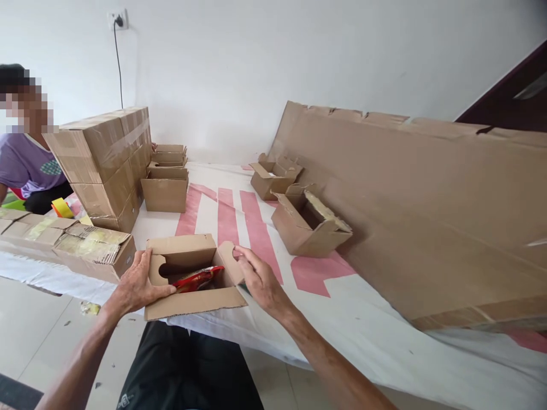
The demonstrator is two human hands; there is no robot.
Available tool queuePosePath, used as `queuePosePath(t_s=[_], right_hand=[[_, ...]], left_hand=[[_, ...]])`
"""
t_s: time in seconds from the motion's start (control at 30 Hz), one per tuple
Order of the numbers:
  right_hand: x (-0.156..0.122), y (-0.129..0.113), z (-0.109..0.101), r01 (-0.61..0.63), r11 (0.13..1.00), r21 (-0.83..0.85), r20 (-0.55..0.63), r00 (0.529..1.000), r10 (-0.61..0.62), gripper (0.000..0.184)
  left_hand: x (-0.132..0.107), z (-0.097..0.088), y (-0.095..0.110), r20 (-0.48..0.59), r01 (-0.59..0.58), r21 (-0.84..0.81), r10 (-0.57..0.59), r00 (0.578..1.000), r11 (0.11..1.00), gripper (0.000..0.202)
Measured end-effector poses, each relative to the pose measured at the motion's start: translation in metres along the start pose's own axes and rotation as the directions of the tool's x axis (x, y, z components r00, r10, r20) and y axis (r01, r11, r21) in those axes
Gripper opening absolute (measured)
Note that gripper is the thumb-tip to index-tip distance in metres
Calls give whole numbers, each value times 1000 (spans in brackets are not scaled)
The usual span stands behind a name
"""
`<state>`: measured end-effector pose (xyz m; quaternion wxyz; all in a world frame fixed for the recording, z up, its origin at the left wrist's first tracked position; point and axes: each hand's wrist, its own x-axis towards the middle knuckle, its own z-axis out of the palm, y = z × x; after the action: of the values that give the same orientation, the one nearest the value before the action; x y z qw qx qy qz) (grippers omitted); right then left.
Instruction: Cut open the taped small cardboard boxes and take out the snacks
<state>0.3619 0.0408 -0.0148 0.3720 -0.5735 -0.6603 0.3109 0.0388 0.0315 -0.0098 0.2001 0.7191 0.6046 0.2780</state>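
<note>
A small open cardboard box [188,304] lies in front of me on the white and pink sheet [367,319]. A red packet [199,279] shows inside it. My left hand [139,282] grips the box's left flap, fingers curled over its edge. At the box's right side my right hand [258,279] rests against the right flap, its fingers together on the cardboard.
Two empty open boxes [310,225] stand beyond on the right, beside a big cardboard sheet [427,216] leaning across the right. Stacked taped cartons [105,162] and more small boxes [166,188] are at the left. Another person in a purple shirt [25,162] sits far left.
</note>
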Motion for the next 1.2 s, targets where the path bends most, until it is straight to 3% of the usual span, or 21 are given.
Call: queuePosePath(t_s=[0.1, 0.2, 0.3, 0.37, 0.47, 0.57, 0.63, 0.7, 0.77, 0.83, 0.9, 0.97, 1.07, 1.2], right_hand=[[1, 19, -1, 19, 993, -113, -87, 996, -29, 52], [2, 26, -2, 189, 926, -328, -112, 965, -236, 55], [7, 16, -6, 454, 754, -475, 40, 867, -496, 51], [13, 2, -8, 605, 639, -475, 202, 782, -589, 50], [21, -15, -8, 696, 562, -447, 402, 717, -569, 33], [27, -24, 0, 679, 536, -501, 493, 733, -469, 10], [32, -27, 6, 663, 503, -555, 523, 748, -409, 8], [37, -31, 11, 652, 478, -589, 549, 757, -356, 20], [43, -35, 12, 635, 522, -570, 565, 764, -313, 27], [47, -39, 9, 587, 653, -479, 544, 782, -304, 26], [50, -42, 1, 504, 803, -319, 481, 816, -321, 23], [51, -45, -7, 424, 898, -119, 406, 846, -346, 23], [53, -49, -19, 319, 938, 137, 310, 886, -346, 27], [59, -57, -30, 258, 933, 250, 195, 931, -309, 36]], left_hand=[[-3, 6, 2, -51, 7, -67, -11, 999, 998, 92], [-9, 5, 3, -125, -40, -162, 20, 992, 986, 68], [-15, -2, 7, -304, -156, -141, 107, 947, 978, 51], [-18, -10, 10, -375, -236, -11, 215, 902, 972, 48], [-23, -22, 15, -301, -294, 260, 366, 881, 920, 41], [-28, -29, 15, -175, -290, 433, 395, 902, 853, 31], [-30, -31, 11, -125, -292, 462, 387, 914, 838, 56], [-32, -30, 5, -99, -290, 457, 372, 923, 841, 84], [-33, -27, -2, -92, -262, 438, 333, 938, 860, 99], [-35, -23, -10, -92, -217, 411, 277, 956, 885, 107], [-38, -19, -15, -83, -176, 373, 222, 972, 911, 109], [-40, -16, -19, -69, -153, 332, 186, 980, 931, 107], [-40, -13, -22, -51, -138, 292, 160, 986, 946, 103], [-37, -12, -22, -8, -92, 286, 98, 995, 954, 101]])
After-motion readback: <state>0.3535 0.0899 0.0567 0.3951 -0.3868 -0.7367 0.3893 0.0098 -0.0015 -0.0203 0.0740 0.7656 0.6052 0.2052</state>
